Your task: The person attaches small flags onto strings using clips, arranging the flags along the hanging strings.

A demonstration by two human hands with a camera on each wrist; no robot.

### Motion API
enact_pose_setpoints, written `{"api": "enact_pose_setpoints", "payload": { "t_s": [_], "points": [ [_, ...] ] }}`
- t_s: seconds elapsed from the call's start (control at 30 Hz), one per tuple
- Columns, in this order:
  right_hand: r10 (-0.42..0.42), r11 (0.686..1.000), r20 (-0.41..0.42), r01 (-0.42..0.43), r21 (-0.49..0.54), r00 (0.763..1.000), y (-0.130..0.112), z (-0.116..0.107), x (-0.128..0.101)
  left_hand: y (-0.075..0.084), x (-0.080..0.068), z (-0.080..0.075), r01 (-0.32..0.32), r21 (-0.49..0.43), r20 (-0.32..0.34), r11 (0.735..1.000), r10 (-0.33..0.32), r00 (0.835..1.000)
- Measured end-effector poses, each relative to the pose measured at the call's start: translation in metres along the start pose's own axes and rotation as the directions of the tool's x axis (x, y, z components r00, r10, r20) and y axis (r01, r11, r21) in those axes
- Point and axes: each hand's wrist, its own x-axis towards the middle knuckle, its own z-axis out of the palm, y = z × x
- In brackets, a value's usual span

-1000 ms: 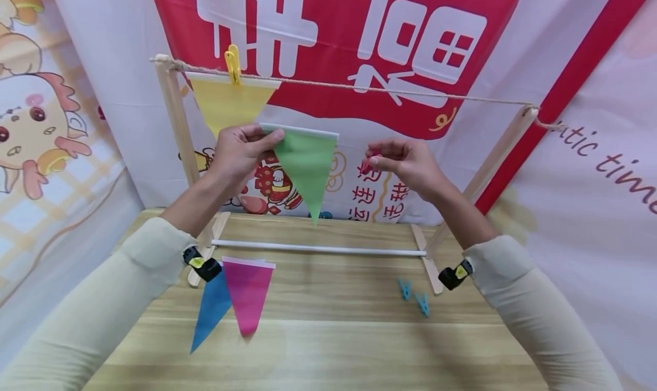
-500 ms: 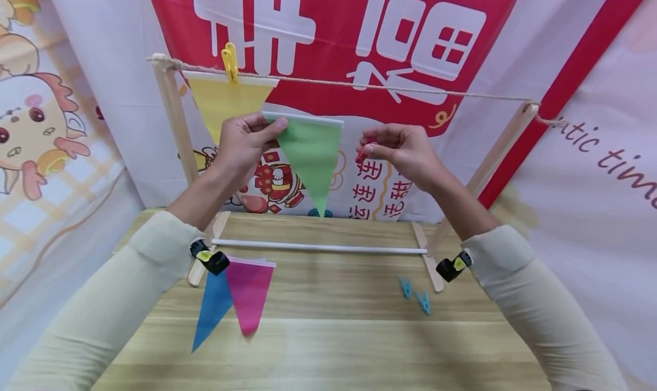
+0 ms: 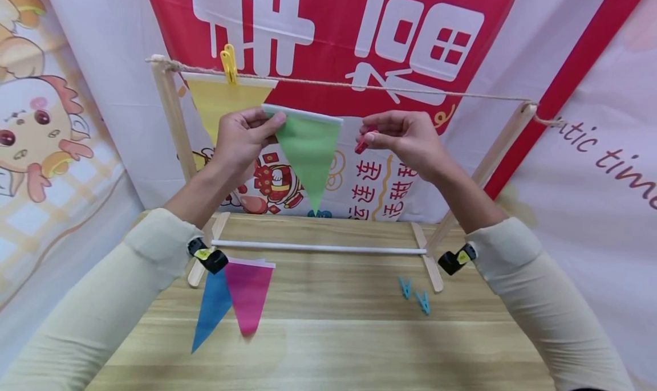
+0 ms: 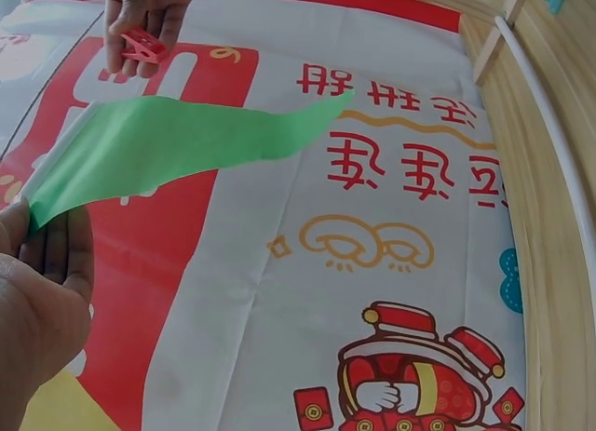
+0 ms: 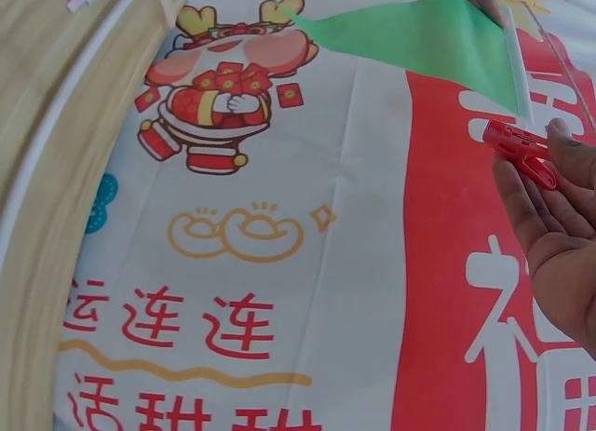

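My left hand [image 3: 243, 140] pinches a green triangular pennant [image 3: 310, 151] by the left end of its white top strip; its tip hangs down. To the right of it, my right hand [image 3: 408, 140] holds a red clothespin [image 5: 521, 152] between thumb and fingers. Both hands are below a twine line [image 3: 385, 87] strung between two wooden posts. A yellow pennant [image 3: 226, 100] hangs at the line's left end under a yellow clothespin [image 3: 228, 64]. The green pennant is apart from the line and from the red clothespin.
On the wooden table [image 3: 328, 345] lie a pink pennant [image 3: 250, 294] and a blue pennant [image 3: 211, 305], partly overlapping. Two blue clothespins [image 3: 413, 296] lie at the right. A white rod [image 3: 318, 247] joins the feet of the posts. A printed cloth [image 3: 328, 32] hangs behind.
Both hands have risen toward the twine, the left with the green pennant and the right with the red clothespin. The things on the table have stayed put.
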Motion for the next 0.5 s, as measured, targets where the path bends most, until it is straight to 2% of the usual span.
{"api": "enact_pose_setpoints", "payload": {
  "t_s": [0.23,0.5],
  "points": [
    [-0.027,0.999,-0.008,0.027,-0.02,1.0,-0.013,-0.002,0.001,0.007,0.002,0.007,-0.001,-0.026,-0.008,1.0,0.001,1.0],
    [-0.02,0.998,0.004,0.02,-0.058,1.0,-0.027,-0.005,0.001,0.013,0.003,0.012,0.001,-0.058,-0.016,0.998,-0.002,1.0]
  ]
}}
